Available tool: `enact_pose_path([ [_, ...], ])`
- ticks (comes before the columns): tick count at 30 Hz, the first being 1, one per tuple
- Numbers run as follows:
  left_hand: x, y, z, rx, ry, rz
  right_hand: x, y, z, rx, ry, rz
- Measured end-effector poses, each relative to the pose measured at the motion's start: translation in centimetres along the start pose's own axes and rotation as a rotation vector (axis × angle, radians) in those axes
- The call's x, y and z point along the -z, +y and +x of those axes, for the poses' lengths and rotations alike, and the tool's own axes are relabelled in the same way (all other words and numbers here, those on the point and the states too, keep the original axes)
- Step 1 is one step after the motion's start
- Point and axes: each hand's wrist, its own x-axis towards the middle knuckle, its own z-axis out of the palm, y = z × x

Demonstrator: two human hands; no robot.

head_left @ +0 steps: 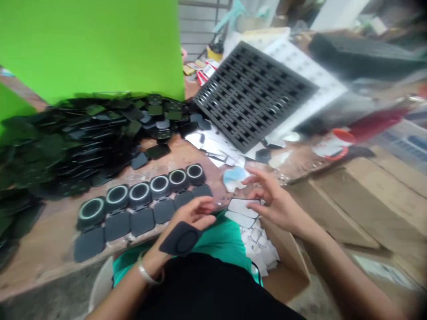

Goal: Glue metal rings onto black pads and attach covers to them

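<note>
My left hand [196, 211] is over my lap, its thumb and fingers slightly apart and half curled. A dark square pad [182, 240] with a faint ring covers its wrist and thumb base; I cannot tell what keeps it there. No fingertips close on the pad. My right hand [270, 200] hovers by the table edge, thumb and fingers curved and apart with nothing visible between them. Just below it lie white rounded backing pieces [242, 213]. Left of my hands stands a row of black folding units [160, 184] with pale rings, each with a flat flap towards me.
Black flat parts [90, 133] are heaped along a green panel [100, 44]. A black slotted foam sheet [250, 93] leans over a white one [310, 75]. A cardboard box [290, 266] of paper scraps stands by my lap. Right are a tape roll [340, 144] and cardboard [343, 209].
</note>
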Motion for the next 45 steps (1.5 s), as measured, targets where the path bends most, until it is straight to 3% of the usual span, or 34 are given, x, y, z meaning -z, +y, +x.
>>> enact_pose_path([
  [5,2.6,0.1,-0.5,0.067,0.216,0.040,7.9,1.1,-8.0,-0.160,0.024,-0.403],
  [7,3.0,0.4,-0.8,0.071,0.271,0.050,9.4,0.3,-9.7,-0.150,0.107,-0.520],
  [9,2.9,0.4,-0.9,0.054,0.283,0.028,9.3,-0.7,-9.7,-0.134,0.205,-0.491],
  [11,2.5,0.2,-0.9,0.016,0.269,-0.031,7.4,-1.4,-7.9,-0.135,0.288,-0.286],
  [14,1.7,-0.2,-0.7,-0.048,0.249,-0.138,1.9,-1.8,-3.3,-0.144,0.369,0.306],
  [17,1.5,0.1,-1.1,-0.097,0.284,-0.266,-4.8,-2.4,1.4,-0.280,0.231,0.833],
  [20,2.1,1.3,-2.3,-0.109,0.312,-0.406,-10.3,-3.5,4.4,-0.424,0.066,1.042],
  [23,3.8,1.8,-3.8,-0.118,0.442,-0.433,-13.5,-3.8,6.0,-0.411,-0.043,0.926],
  [25,5.5,1.3,-4.8,-0.133,0.588,-0.284,-14.6,-3.5,6.7,-0.246,-0.115,0.612],
  [27,7.2,0.5,-5.9,-0.131,0.687,-0.098,-15.1,-3.0,7.5,0.005,-0.108,0.227],
  [30,9.1,-0.3,-7.7,-0.131,0.728,0.040,-15.5,-3.0,9.0,0.300,-0.049,-0.131],
  [34,10.0,0.3,-9.8,-0.151,0.686,0.314,-16.7,-4.4,11.1,0.424,-0.238,-0.181],
  [37,11.0,0.4,-10.6,-0.150,0.675,0.499,-17.8,-5.6,12.4,0.379,-0.335,-0.088],
  [42,14.1,-1.3,-11.4,-0.057,0.982,0.570,-18.8,-6.0,13.8,0.086,-0.224,0.082],
  [45,15.9,-2.6,-12.0,0.035,1.075,0.707,-19.1,-5.4,14.3,-0.156,-0.187,0.178],
])
